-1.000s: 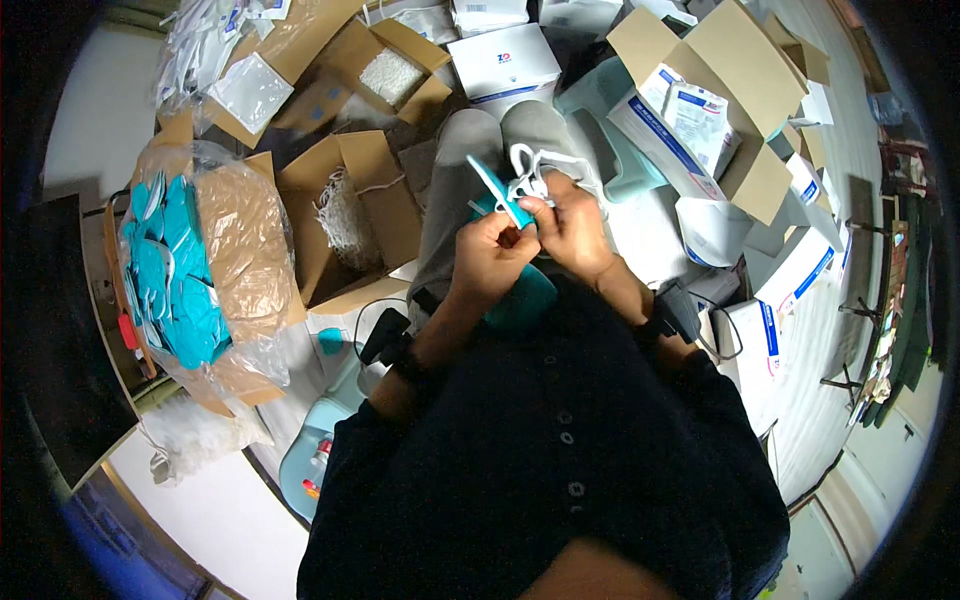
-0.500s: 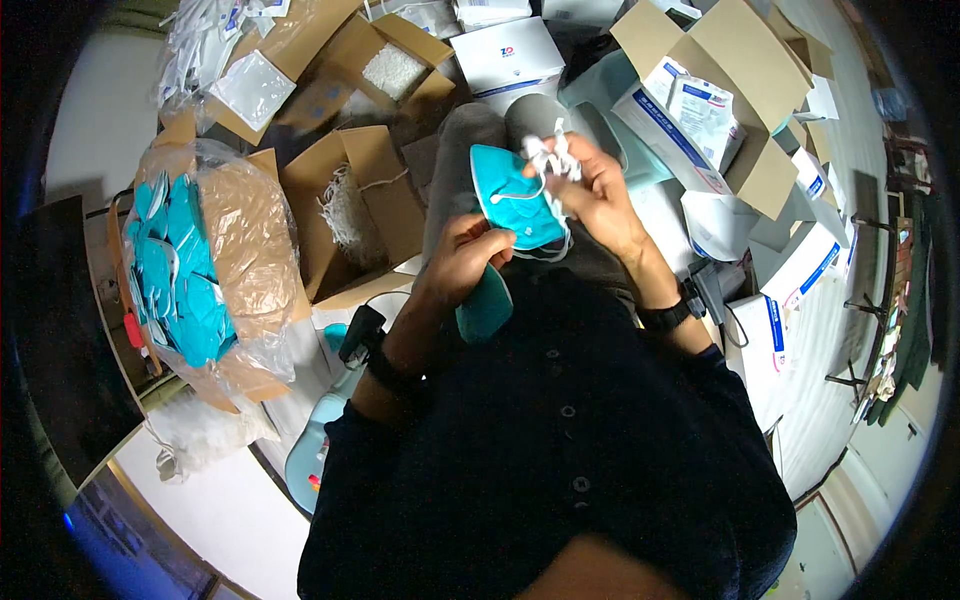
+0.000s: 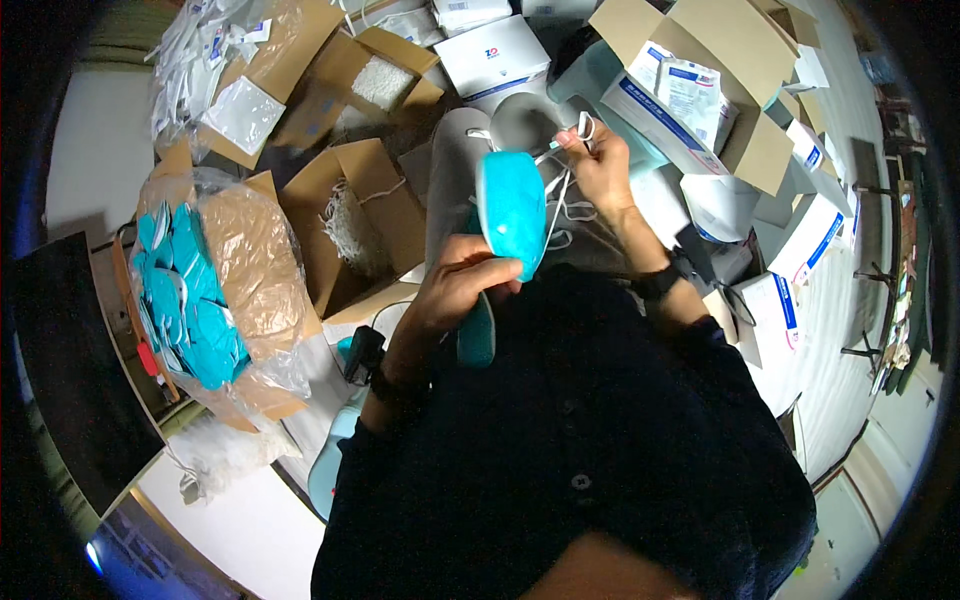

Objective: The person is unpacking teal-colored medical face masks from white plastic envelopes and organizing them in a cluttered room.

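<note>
Over my lap, my left hand (image 3: 455, 290) is closed on the lower edge of a teal face mask (image 3: 515, 215), thumb on top. The mask is turned so its smooth, bulging side and pale rim show. A second teal mask (image 3: 477, 338) hangs below the same hand, partly behind it. My right hand (image 3: 604, 172) pinches white elastic straps (image 3: 586, 126) by the mask's upper right edge. Loose strap loops (image 3: 575, 210) dangle beneath that hand, over my grey trouser leg. Which strap ends join the mask cannot be made out.
On the left stands a plastic-lined carton (image 3: 245, 260) with many teal masks (image 3: 185, 300). Beside it, an open carton (image 3: 375, 190) holds white straps (image 3: 345, 230). Farther off are a white box (image 3: 492, 58) and, at right, an open carton (image 3: 735, 45) with packaged items.
The mask has turned from its strap-side face to its smooth bulging side. My right hand has moved up and slightly right, and the bunched white straps now hang in loose loops.
</note>
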### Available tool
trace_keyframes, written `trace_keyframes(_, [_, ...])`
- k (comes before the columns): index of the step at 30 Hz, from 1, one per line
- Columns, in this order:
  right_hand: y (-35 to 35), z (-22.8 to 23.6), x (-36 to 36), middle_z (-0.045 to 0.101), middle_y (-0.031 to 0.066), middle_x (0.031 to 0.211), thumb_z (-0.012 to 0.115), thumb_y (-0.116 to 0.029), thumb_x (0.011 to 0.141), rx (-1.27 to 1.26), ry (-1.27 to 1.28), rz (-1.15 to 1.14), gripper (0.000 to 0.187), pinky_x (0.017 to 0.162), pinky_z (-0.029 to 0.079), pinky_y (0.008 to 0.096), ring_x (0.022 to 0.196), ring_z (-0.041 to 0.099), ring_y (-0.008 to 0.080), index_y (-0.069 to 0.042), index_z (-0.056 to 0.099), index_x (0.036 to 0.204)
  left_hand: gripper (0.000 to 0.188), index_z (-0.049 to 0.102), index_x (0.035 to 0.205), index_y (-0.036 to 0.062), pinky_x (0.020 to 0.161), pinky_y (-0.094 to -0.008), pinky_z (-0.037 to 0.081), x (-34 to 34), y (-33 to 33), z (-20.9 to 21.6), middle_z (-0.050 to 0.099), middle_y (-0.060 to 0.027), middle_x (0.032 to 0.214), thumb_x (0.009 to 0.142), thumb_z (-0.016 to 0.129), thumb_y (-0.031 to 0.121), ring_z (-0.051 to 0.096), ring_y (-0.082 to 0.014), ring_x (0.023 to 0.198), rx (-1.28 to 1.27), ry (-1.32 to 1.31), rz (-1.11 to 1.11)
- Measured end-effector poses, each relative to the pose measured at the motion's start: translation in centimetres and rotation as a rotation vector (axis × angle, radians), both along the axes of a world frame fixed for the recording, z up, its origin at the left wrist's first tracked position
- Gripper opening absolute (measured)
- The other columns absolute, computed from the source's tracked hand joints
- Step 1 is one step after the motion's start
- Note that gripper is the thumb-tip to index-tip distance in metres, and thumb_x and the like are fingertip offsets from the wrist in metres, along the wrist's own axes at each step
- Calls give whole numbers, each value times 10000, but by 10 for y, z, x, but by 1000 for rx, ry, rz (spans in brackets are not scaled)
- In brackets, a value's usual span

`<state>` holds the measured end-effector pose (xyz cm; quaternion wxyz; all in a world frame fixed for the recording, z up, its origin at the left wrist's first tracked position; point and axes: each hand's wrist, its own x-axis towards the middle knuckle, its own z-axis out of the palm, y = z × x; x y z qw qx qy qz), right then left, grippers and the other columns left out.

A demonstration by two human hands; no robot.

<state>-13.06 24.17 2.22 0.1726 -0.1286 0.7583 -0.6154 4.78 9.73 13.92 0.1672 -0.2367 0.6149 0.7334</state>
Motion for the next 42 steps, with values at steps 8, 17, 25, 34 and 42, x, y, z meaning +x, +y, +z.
trace_keyframes(8, [5,63,32,628,-12,1070,637,94,780,-310,-90,507,619,887,427,214,1007,565,67,-94,501,1355,434,526,799,64,497,-283,268,-4,-32,-65,444,-6,557,992,341,405,330,-115,482,969,264,45])
trace_keyframes(17, [3,37,17,636,-14,820,587,23,853,-308,-170,367,159,667,443,200,755,552,49,-7,639,999,292,605,1106,77,505,-196,342,2,-32,-23,528,16,697,861,710,197,447,-43,573,-531,344,315])
trace_keyframes(25, [-10,52,21,618,-36,831,663,-133,883,-380,-277,306,216,673,447,202,731,537,38,-26,648,1070,131,666,942,46,538,-214,377,-24,-34,-3,558,22,676,843,706,123,483,-45,605,-854,409,-4])
trace_keyframes(34, [-28,57,41,561,-1,811,722,-102,825,-247,82,332,135,615,458,256,725,552,102,-64,644,928,115,629,817,6,468,-234,340,-26,-18,-31,542,-8,591,859,685,97,435,-34,522,-674,370,271])
trace_keyframes(42, [-14,7,13,618,142,884,553,42,647,385,709,234,256,662,491,434,798,639,323,-77,628,861,68,634,838,14,544,-198,386,-4,-17,-32,605,39,693,879,662,61,486,-19,609,-644,362,189])
